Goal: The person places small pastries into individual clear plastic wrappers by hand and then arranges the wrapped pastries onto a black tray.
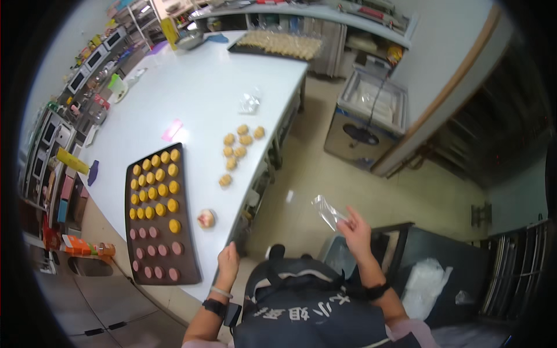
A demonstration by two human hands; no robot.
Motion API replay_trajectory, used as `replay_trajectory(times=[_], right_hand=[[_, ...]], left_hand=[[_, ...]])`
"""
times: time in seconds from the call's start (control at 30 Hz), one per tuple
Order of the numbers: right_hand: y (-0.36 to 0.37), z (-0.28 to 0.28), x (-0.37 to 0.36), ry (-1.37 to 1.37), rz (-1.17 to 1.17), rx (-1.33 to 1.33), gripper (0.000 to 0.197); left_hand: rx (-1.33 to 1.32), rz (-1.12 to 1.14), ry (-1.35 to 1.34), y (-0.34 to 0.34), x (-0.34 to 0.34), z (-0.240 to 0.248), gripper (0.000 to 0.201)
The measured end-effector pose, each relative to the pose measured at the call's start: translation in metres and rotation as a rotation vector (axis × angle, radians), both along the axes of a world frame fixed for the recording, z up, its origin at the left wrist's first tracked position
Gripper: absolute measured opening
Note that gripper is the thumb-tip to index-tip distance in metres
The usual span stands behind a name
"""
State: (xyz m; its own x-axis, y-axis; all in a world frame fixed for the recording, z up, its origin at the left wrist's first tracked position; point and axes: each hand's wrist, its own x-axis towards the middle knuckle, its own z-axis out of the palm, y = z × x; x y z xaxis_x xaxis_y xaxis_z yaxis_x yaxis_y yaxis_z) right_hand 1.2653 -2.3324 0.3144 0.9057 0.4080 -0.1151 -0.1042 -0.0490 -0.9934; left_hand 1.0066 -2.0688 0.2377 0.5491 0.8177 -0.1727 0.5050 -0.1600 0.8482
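The apron [310, 296] fills the near middle; the right hand [357, 234] is out to its right, fingertips together on one end of a clear film [328, 213]; the film's free end points up and leftward from the grip, in front of the floor [304, 148], well apart from the table's right edge. The left hand [228, 262] is just beside that edge, fingers curled and thumb side up; whether its grip is closed on anything I cannot tell.

Just below the right hand, partly hidden, is a bin [335, 255]; to its right a black surface [458, 258] bears a white bag [425, 284]; these flank the right arm, while the floor opens ahead of the film.

On the table [200, 98], near the left hand, sits a pinkish ball [206, 218], between the tray [188, 246] and the table's right edge; the tray's near end lies close to the near table edge, with pink cakes [152, 250] in its nearer part and yellow cakes [161, 209] mostly beyond; a strip of table top runs between tray and dough balls [239, 152], which lie loosely grouped near the right edge.

Farther off, a pink slip [172, 130] lies beyond the tray, and a clear bag [250, 101] beyond the dough balls; a far tray [278, 45] of pale pieces stands at the table's far end.
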Motion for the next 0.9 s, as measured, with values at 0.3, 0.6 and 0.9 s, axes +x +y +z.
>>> replay_trajectory(times=[0.3,0.6,0.9], right_hand=[[0.056,0.046,-0.01,0.347,0.097,0.401,0.046],[0.066,0.038,0.003,0.647,0.184,0.512,0.04],[0.149,0.048,0.096,-0.14,0.209,-0.031,0.038]], left_hand=[[-0.52,-0.925,-0.339,-0.109,0.154,0.083,0.062],[-0.314,-0.695,-0.229,-0.093,0.195,0.053,0.038],[-0.912,-0.273,-0.592,0.011,0.249,0.104,0.024]])
